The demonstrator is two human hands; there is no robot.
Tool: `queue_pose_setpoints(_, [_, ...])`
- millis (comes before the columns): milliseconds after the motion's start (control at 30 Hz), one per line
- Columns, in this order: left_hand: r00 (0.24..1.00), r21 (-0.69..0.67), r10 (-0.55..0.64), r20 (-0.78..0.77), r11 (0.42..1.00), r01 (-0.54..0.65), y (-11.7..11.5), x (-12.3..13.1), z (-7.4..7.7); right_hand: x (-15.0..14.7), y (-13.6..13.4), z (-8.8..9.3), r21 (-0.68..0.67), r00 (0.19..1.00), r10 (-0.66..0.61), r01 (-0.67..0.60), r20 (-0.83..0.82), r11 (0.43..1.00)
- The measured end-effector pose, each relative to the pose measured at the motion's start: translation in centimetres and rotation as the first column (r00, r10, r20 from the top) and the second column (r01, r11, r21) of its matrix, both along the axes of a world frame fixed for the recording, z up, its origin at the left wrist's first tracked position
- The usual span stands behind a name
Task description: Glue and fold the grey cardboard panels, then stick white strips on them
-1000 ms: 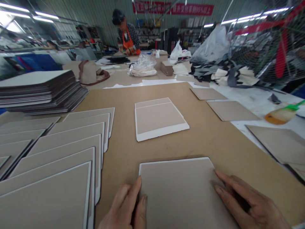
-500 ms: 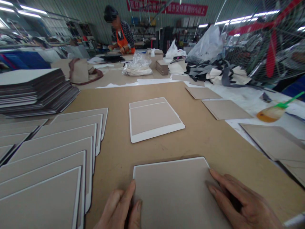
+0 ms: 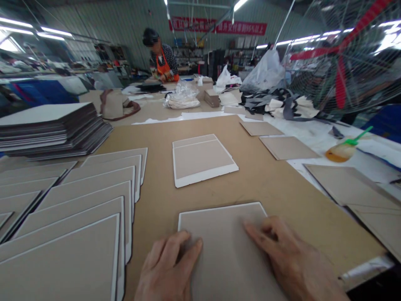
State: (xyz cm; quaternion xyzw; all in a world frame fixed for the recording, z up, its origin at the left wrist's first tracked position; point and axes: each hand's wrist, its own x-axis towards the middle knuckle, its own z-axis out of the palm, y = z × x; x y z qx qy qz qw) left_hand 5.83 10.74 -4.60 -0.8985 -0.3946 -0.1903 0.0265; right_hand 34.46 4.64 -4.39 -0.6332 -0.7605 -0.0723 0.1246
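Note:
A beige rectangular panel with a thin white border lies flat on the brown board, at the bottom middle of the view. My left hand is at its left edge, with bent fingers at the border and the thumb on top. Across the right side reaches my right hand; its outstretched forefinger, slightly blurred, rests on the beige face while other fingers bend near the edge. Beyond both hands lies another beige piece, with a wider white strip along its near side.
Overlapping white-edged panels fan out at left, below a thick stack. Single beige panels line the right side. A cup of amber liquid with a green handle stands near a caged fan. A person in an orange apron works at the far end.
My right hand has moved left from the panel's right edge onto its face. My left thumb has shifted inward over the panel. The camera view has tilted up slightly.

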Motion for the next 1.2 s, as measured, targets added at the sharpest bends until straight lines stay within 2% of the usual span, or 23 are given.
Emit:
queue_pose_setpoints(100, [0.993, 0.035, -0.038, -0.109, 0.999, 0.042, -0.3, 0.3, 0.5, -1.7, 0.8, 0.5, -0.064, 0.972, 0.222, -0.217, 0.083, 0.974])
queue_pose_setpoints(167, [0.989, 0.090, -0.004, -0.147, 0.996, 0.017, -0.8, 0.5, 0.2, -2.1, 1.1, 0.7, -0.098, 0.955, 0.279, -0.270, 0.097, 0.958])
queue_pose_setpoints(233, [0.984, 0.142, -0.017, -0.179, 0.989, 0.043, -1.3, 0.4, -0.5, -1.4, 1.2, 0.5, -0.101, 0.963, 0.250, -0.240, 0.103, 0.965])
queue_pose_setpoints(300, [0.971, 0.167, -0.051, -0.232, 0.982, 0.092, -1.6, 0.1, -0.9, 0.0, 1.2, 0.4, -0.085, 0.981, 0.148, -0.138, 0.123, 0.987])
queue_pose_setpoints(367, [0.959, 0.169, -0.039, -0.281, 0.982, 0.089, -1.7, -0.2, -0.5, 1.4, 1.9, 0.6, -0.083, 0.988, 0.053, -0.041, 0.144, 0.996])
queue_pose_setpoints(433, [0.952, 0.133, -0.022, -0.307, 0.989, 0.066, -1.6, -0.2, 1.2, 2.3, 3.3, 1.4, -0.080, 0.991, 0.032, -0.021, 0.132, 0.997])
queue_pose_setpoints(533, [0.958, -0.003, -0.085, -0.273, 0.996, 0.088, -0.4, 0.8, 5.8, 2.2, 7.2, 3.1, -0.064, 0.995, 0.097, -0.096, 0.012, 0.993])
queue_pose_setpoints(600, [0.977, -0.091, -0.042, -0.210, 0.996, 0.024, 1.7, 1.8, 8.5, 1.9, 10.8, 3.7, -0.087, 0.987, 0.111, -0.121, -0.113, 0.989])
queue_pose_setpoints(667, [0.981, -0.136, 0.006, -0.195, 0.990, -0.033, 5.2, 2.8, 9.8, 1.8, 14.6, 3.7, -0.122, 0.977, 0.079, -0.105, -0.200, 0.987])
queue_pose_setpoints(733, [0.971, -0.172, 0.110, -0.213, 0.974, -0.148, 9.6, 3.5, 9.3, 2.0, 17.9, 3.2, -0.154, 0.973, 0.053, -0.089, -0.223, 0.984])
queue_pose_setpoints(800, [0.957, -0.191, 0.181, -0.226, 0.955, -0.226, 13.8, 3.7, 7.8, 2.4, 20.3, 2.6, -0.197, 0.974, 0.040, -0.085, -0.225, 0.977])
queue_pose_setpoints(900, [0.938, -0.236, 0.258, -0.233, 0.921, -0.311, 17.9, 3.8, 5.4, 2.8, 21.9, 1.6, -0.265, 0.975, 0.032, -0.092, -0.221, 0.960])
queue_pose_setpoints(1000, [0.934, -0.254, 0.283, -0.219, 0.907, -0.335, 19.3, 4.0, 4.2, 2.9, 22.1, 1.1, -0.307, 0.977, 0.031, -0.097, -0.212, 0.947])
queue_pose_setpoints(1200, [0.933, -0.244, 0.295, -0.204, 0.908, -0.340, 20.2, 4.7, 3.7, 2.7, 22.2, 0.9, -0.356, 0.981, -0.004, -0.067, -0.195, 0.932])
